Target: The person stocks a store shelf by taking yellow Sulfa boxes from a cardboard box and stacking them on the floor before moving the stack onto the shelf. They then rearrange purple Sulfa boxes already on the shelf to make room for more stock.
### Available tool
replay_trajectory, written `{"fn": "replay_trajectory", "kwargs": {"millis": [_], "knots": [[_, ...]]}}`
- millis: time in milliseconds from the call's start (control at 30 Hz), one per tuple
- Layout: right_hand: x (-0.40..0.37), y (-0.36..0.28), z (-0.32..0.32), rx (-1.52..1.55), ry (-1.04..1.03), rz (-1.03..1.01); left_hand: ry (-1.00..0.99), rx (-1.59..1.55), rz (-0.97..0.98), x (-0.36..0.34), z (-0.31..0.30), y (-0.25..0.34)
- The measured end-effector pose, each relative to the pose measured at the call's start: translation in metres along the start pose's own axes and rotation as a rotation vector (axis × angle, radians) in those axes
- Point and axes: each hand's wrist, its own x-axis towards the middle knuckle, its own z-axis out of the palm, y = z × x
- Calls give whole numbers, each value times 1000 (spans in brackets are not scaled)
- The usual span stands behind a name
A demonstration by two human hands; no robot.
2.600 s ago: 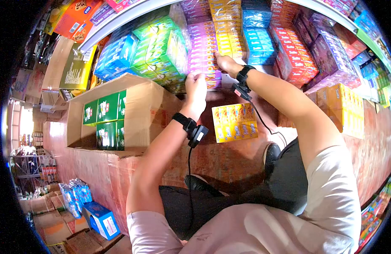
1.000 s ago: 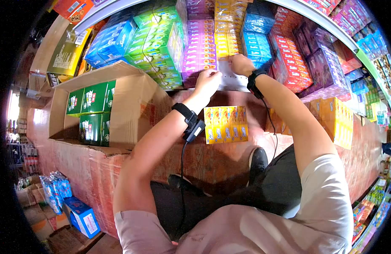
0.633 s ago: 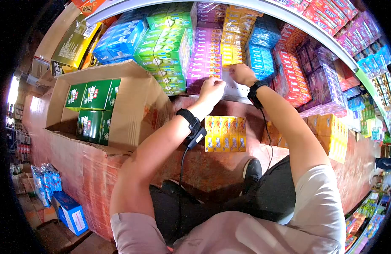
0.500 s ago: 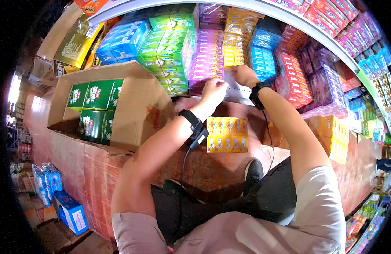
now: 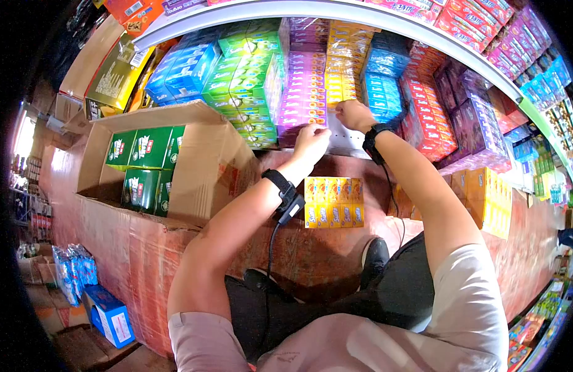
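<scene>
My left hand [image 5: 312, 144] is closed, fingertips pinched together at the front lower end of the purple boxed packs [image 5: 303, 92]. Whether it grips anything is hidden. Curled in at the front of the yellow boxed packs [image 5: 341, 85] is my right hand [image 5: 355, 116]; what its fingers hold, if anything, I cannot make out. Between and below the hands shows the white perforated shelf base [image 5: 348, 141]. A yellow-orange block of small boxes [image 5: 333, 203] stands on the floor in front of the shelf, below my hands.
An open cardboard carton [image 5: 221, 158] with green boxes [image 5: 151, 147] stands at left. Green packs [image 5: 249, 74], blue packs [image 5: 383, 96] and red packs [image 5: 428, 118] flank the hands. More yellow packs [image 5: 488, 198] are on the floor at right. The shelf edge [image 5: 336, 8] overhangs.
The view has shifted slightly. My right hand has moved a little left, closer to the yellow packs. My left hand has dropped slightly toward me. The yellow-orange block stays on the floor.
</scene>
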Motion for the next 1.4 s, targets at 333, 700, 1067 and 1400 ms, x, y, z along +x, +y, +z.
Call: {"fn": "replay_trajectory", "kwargs": {"millis": [333, 700, 1067, 1400], "knots": [[-3, -7, -4, 19, -48, 56, -35, -29, -35, -5, -2, 3], [2, -3, 6, -57, -70, 26, 21, -48, 10, -7, -2, 3], [-2, -11, 1, -82, -117, 30, 31, -20, 24, 2, 4, -14], [5, -6, 2, -92, -114, -6, 2, -7, 17, 6, 7, -16]]}}
